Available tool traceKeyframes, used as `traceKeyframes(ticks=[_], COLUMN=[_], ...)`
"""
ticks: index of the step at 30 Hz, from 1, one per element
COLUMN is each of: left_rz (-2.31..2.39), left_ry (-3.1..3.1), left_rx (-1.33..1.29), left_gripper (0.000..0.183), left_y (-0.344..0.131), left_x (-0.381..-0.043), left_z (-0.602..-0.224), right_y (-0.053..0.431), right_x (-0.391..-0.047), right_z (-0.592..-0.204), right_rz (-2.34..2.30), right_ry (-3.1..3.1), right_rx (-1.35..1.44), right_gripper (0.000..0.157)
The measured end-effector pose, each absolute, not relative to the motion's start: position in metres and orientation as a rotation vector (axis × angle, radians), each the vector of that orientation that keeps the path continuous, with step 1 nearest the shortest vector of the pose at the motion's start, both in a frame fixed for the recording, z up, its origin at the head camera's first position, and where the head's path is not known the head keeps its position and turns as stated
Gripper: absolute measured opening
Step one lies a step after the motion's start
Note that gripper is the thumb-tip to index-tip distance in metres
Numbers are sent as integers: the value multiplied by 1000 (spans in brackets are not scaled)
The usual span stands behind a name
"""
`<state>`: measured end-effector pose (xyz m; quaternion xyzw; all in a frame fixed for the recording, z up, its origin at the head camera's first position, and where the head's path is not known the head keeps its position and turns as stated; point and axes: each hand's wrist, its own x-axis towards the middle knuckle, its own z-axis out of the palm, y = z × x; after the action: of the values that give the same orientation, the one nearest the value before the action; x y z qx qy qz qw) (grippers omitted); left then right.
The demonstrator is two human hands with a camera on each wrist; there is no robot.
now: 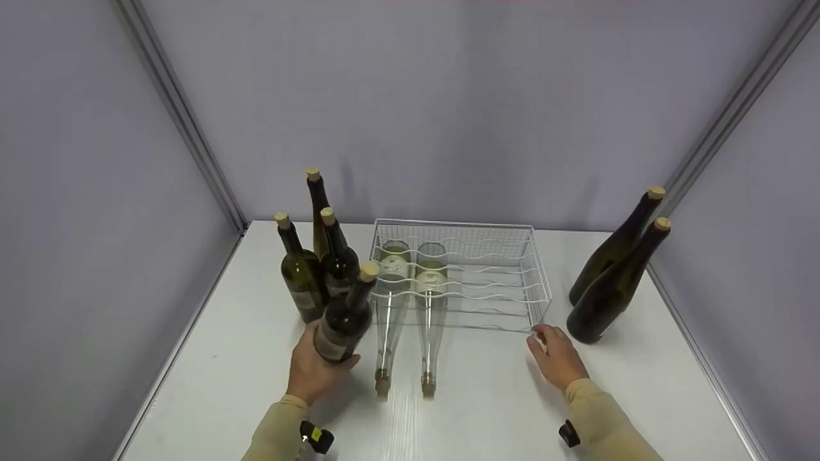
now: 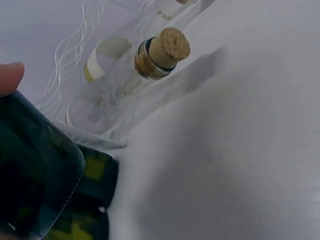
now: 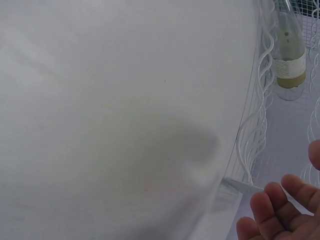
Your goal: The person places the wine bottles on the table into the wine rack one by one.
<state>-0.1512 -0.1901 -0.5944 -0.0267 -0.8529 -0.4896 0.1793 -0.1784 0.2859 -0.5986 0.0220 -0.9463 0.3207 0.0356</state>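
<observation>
Loading entry: one item in grip

Dark glass wine bottle with a cork (image 1: 346,325): tilted, left of the white wire rack (image 1: 487,244); your left hand (image 1: 312,370) has its fingers wrapped round the lower body. Your right hand (image 1: 558,358): at the rack's front right corner, fingers loosely bent, apparently holding nothing. Step, as judged: loading; next calls for levelling the bottle over a free slot. Labels: pale, print illegible.

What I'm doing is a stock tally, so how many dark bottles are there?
6: one bottle in the left hand, three bottles beyond it, left of the wire rack, and two bottles right of the rack. Others could be hidden.
</observation>
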Motion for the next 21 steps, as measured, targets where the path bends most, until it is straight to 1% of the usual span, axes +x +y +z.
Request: traceKeyframes(ticks=[5, 11, 18, 21], left_rz=[-1201, -1072, -941, -897], left_ry=[-2411, -2442, -2558, -2599], left_rx=[-265, -410, -526, -584], left_gripper=[86, 81, 92, 87], left_y=[-180, -176, -175, -175], left_x=[-152, -154, -153, -153], left_z=[-588, -585, -576, -574], right_y=[285, 284, 281, 280], right_x=[-179, -178, -179, -179], right_z=[-597, -595, -585, -579], right_rz=[991, 1012, 1053, 1086], right_ry=[-2912, -2902, -2873, -2841], right_rx=[68, 69, 86, 111], right_gripper=[37, 36, 38, 37])
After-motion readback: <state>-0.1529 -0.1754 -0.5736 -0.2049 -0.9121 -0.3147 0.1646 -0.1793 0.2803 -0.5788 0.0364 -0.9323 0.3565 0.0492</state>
